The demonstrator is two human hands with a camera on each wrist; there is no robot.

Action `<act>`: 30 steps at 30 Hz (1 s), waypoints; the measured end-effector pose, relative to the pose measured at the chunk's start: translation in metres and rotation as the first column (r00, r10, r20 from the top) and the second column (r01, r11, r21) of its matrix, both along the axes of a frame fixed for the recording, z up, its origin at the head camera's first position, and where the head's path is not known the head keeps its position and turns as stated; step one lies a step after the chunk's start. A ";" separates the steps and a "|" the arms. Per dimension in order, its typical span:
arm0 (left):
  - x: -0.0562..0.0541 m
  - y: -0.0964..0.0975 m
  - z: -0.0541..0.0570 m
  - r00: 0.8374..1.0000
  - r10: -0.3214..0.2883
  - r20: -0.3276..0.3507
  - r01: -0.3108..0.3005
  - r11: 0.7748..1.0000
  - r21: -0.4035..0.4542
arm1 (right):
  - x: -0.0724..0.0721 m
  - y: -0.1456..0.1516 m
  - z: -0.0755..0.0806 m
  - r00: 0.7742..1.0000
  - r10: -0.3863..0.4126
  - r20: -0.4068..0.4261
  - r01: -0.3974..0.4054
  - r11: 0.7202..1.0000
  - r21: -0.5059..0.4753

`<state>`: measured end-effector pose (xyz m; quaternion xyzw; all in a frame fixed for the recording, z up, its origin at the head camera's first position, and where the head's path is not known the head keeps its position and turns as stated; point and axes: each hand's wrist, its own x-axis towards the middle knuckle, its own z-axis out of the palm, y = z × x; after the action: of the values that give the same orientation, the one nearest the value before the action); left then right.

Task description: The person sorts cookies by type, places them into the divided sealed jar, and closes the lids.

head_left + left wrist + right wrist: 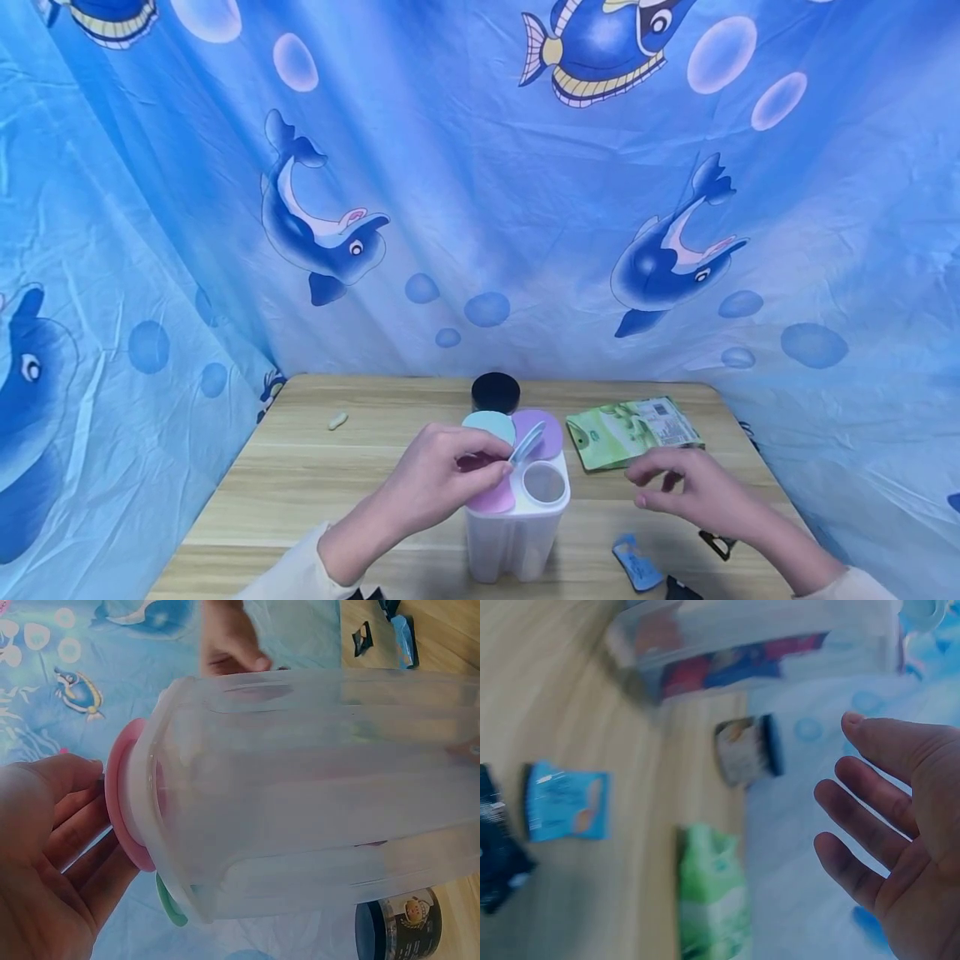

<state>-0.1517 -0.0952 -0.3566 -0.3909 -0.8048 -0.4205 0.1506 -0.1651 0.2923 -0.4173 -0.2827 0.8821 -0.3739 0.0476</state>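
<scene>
A clear storage container point(517, 542) stands upright on the table, its top divided into compartments. Green point(487, 422), purple point(551, 435) and pink point(492, 500) lids cover three of them; the front right opening point(544, 483) is uncovered. Just above the top, my left hand point(438, 479) pinches a pale blue lid point(529, 442), tilted on edge, between thumb and fingers. The left wrist view hides that lid. Coloured packets point(742, 664) show through the container wall in the right wrist view. My right hand point(690, 492) hovers right of the container, fingers loosely bent, holding nothing.
Behind the container stands a black-lidded jar point(496, 392). A green snack pouch point(630, 429) lies to the right, with a blue packet point(637, 562) and a small black packet point(717, 544) nearer. A peanut point(337, 421) lies at left. Sea-print curtains enclose the table.
</scene>
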 end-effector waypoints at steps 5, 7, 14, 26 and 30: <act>0.000 0.001 0.000 1.000 -0.005 -0.006 0.005 1.000 0.016 | 0.003 0.018 -0.033 0.995 -0.023 0.100 0.025 0.999 -0.022; 0.000 0.001 0.000 1.000 -0.006 -0.008 0.006 1.000 0.021 | 0.003 0.022 -0.046 0.991 -0.025 0.129 0.029 0.999 -0.030; 0.000 0.000 0.000 1.000 -0.002 0.000 0.002 1.000 0.015 | 0.004 0.028 -0.078 0.963 -0.002 0.270 0.019 0.998 -0.060; 0.002 0.000 0.000 1.000 -0.003 0.016 0.002 1.000 0.011 | 0.001 0.032 -0.111 0.907 0.016 0.421 0.011 0.998 -0.060; 0.002 0.001 0.000 1.000 -0.006 0.002 0.006 1.000 0.006 | 0.004 0.032 -0.115 0.893 -0.011 0.450 0.026 0.999 -0.026</act>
<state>-0.1495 -0.0943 -0.3563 -0.3924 -0.8026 -0.4236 0.1499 -0.1616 0.3240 -0.5318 -0.1808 0.8438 -0.4434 0.2421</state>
